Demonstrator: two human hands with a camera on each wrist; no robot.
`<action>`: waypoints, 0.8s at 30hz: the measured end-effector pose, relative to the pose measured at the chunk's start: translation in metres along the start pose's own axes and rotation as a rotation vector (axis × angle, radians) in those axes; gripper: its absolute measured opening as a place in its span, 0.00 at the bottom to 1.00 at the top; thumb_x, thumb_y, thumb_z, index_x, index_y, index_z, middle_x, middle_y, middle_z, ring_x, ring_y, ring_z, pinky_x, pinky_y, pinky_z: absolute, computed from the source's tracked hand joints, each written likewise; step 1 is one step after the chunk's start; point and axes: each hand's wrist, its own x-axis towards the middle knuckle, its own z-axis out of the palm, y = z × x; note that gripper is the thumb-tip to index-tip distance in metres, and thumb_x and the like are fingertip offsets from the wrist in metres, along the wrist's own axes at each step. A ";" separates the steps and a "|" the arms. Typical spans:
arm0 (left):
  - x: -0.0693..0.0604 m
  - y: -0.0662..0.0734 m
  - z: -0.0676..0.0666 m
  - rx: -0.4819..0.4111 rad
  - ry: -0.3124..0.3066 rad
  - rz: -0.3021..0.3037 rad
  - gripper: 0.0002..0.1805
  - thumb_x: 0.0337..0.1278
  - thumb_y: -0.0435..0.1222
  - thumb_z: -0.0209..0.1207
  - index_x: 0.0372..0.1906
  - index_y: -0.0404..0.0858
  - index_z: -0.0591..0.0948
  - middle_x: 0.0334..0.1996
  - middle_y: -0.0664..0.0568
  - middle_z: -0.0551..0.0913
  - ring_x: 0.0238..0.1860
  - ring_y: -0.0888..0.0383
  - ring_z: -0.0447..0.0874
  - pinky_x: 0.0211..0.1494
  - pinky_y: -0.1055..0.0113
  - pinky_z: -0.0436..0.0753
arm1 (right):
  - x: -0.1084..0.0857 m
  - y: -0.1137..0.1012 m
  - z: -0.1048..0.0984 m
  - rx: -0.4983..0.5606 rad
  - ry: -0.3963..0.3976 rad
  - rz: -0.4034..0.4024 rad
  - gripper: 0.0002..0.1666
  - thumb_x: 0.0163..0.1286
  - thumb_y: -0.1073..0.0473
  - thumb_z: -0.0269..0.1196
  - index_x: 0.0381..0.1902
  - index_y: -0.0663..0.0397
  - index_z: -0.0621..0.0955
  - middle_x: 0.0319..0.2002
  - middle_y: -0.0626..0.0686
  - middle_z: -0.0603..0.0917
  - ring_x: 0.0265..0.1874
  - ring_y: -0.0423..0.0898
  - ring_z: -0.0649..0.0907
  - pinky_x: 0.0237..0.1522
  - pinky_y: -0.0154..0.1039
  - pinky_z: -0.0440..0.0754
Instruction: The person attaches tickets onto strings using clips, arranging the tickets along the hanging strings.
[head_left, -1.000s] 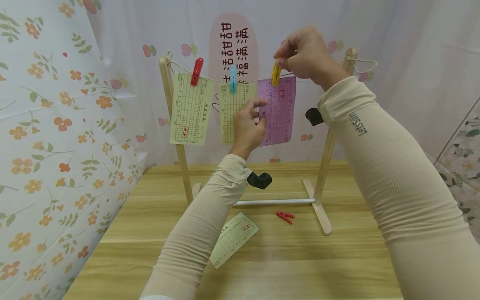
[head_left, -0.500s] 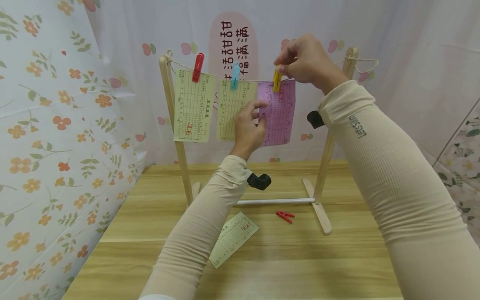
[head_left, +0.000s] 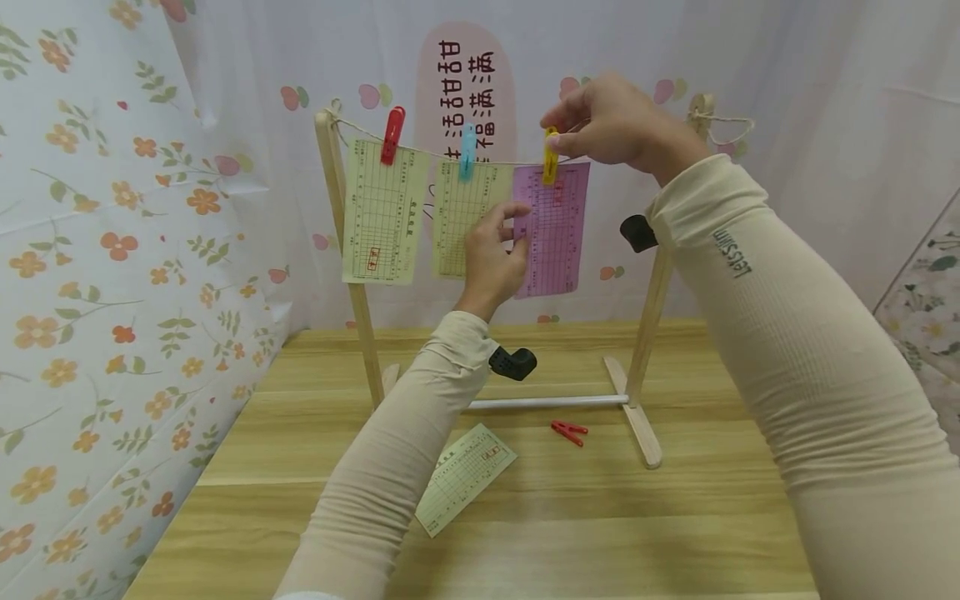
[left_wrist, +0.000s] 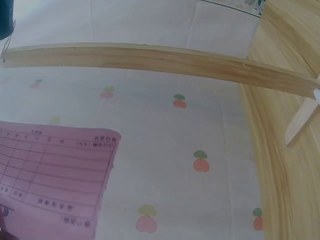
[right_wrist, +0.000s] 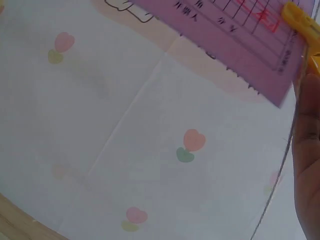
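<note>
A purple printed slip (head_left: 555, 242) hangs from the string, with a yellow clothespin (head_left: 551, 169) on its top edge. My right hand (head_left: 626, 125) pinches the clothespin's upper end between thumb and forefinger. In the right wrist view the yellow clothespin (right_wrist: 301, 20) sits at the slip's corner, beside part of the hand (right_wrist: 307, 150). My left hand (head_left: 492, 262) holds the purple slip's left edge with curled fingers, in front of a pale green slip (head_left: 453, 221). Its fingers are mostly out of the left wrist view, where the purple slip (left_wrist: 55, 170) shows at lower left.
A light blue clothespin (head_left: 467, 154) and a red one hold two pale green slips on the string between wooden posts (head_left: 363, 333). On the table (head_left: 600, 525) lie another pale green slip (head_left: 468, 479) and a red clothespin (head_left: 569, 432). A white rod (head_left: 547, 402) joins the stand's feet.
The right hand and yellow clothespin have dropped slightly, and the purple slip's lower edge hangs a little lower. The pale green slips have swayed slightly on the string. The left hand stays at the purple slip.
</note>
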 end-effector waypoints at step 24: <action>0.000 0.005 -0.006 -0.050 -0.074 -0.056 0.20 0.57 0.22 0.58 0.56 0.33 0.75 0.54 0.43 0.78 0.46 0.51 0.84 0.43 0.71 0.83 | -0.034 0.014 0.009 1.023 0.139 -0.082 0.24 0.73 0.69 0.53 0.66 0.60 0.70 0.64 0.57 0.70 0.63 0.52 0.72 0.64 0.41 0.70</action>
